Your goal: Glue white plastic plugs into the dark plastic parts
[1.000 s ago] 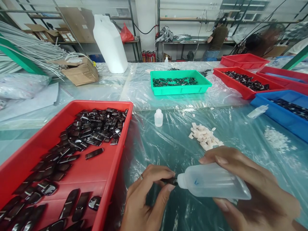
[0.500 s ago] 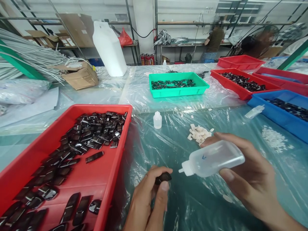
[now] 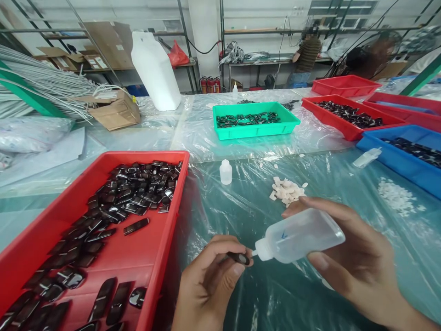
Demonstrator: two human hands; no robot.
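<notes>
Clock positions are being read from the held part as dial centre, with 12 o'clock pointing away from the person.

The left hand point(image 3: 212, 280) is grasping a small, dark, glossy elongated part point(image 3: 240, 259), pinching it between thumb and fingers above the table. One end of the part, showing a pale oval face, is pointing toward 3 o'clock.

The right hand point(image 3: 358, 255) is gripping a translucent white plastic squeeze bottle point(image 3: 303, 235), with the thumb bearing on the lower side and the fingers wrapping over the upper side. The bottle is lying between 2 and 3 o'clock, tilting nozzle-down; its narrow tip is pointing at the part's pale end. Whether the tip is touching the part, the view is not showing clearly.

A large red plastic tray point(image 3: 127, 253) is standing at 9 o'clock, holding many dark glossy pieces point(image 3: 138, 188). A small white translucent dropper bottle point(image 3: 226, 174) is standing upright at 12 o'clock, with a green plastic tray point(image 3: 257, 133) sitting behind it. A heap of cream-white flat pieces point(image 3: 286, 191) is lying between 1 and 2 o'clock. A blue plastic tray point(image 3: 406, 168) is resting at 2 o'clock.
</notes>
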